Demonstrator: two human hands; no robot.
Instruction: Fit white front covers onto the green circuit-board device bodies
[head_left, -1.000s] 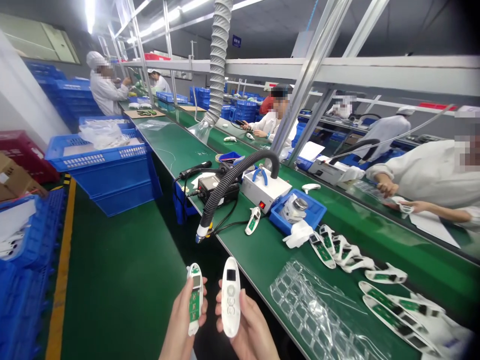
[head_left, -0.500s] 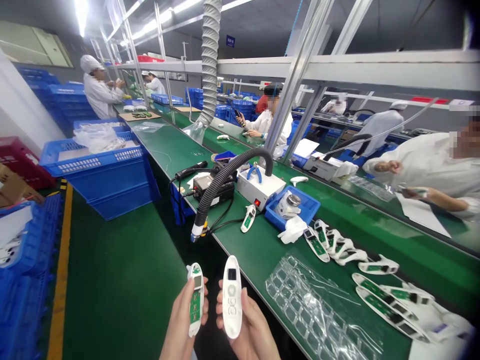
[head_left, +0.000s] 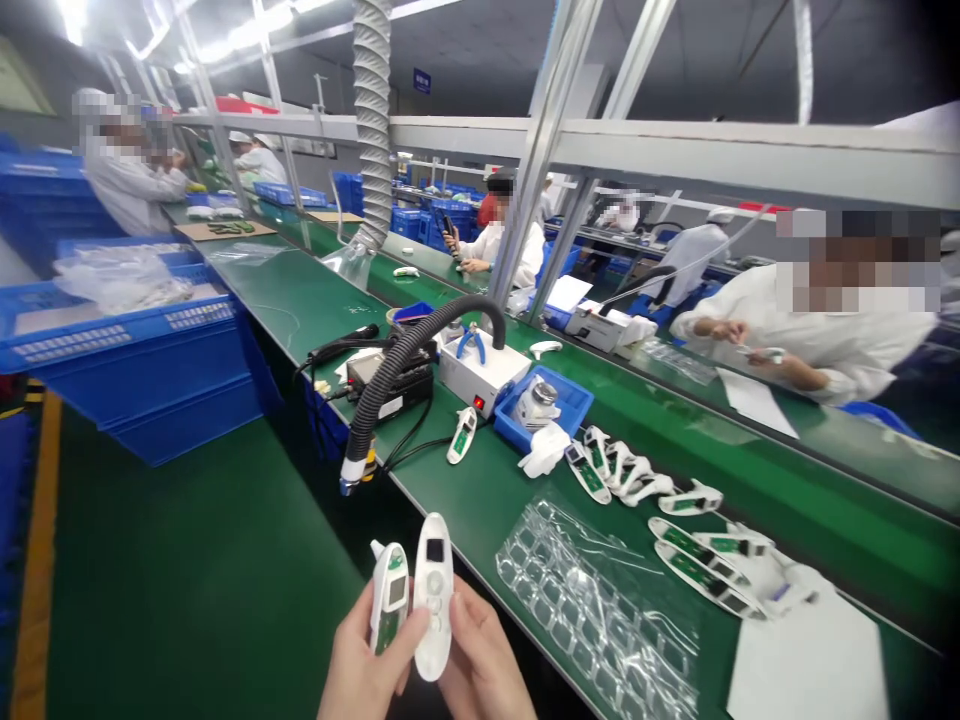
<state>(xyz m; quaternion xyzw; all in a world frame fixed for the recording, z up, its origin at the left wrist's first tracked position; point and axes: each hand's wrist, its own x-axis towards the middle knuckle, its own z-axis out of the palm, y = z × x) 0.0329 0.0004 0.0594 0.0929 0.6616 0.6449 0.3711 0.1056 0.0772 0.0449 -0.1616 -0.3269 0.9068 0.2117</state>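
Observation:
My left hand (head_left: 364,672) holds an open white device half (head_left: 389,606) with a green circuit board showing inside. In my right hand (head_left: 480,668) is a white front cover (head_left: 433,594) with a small dark window and round buttons. The two parts now touch side by side, held low in front of the green bench edge (head_left: 480,560). On the bench to the right lie a clear plastic blister tray (head_left: 600,610) and a row of several more open device halves (head_left: 697,560).
A black flexible hose (head_left: 397,370) arches over a black box and a white box (head_left: 480,368). A blue bin (head_left: 544,405) sits beside them. Blue crates (head_left: 142,350) stand on the left floor. Other people in white coats work across the bench and farther back.
My hands have brought the two parts together until they touch, where earlier they were held apart. The view has shifted to the right, so the bench items sit further left in frame.

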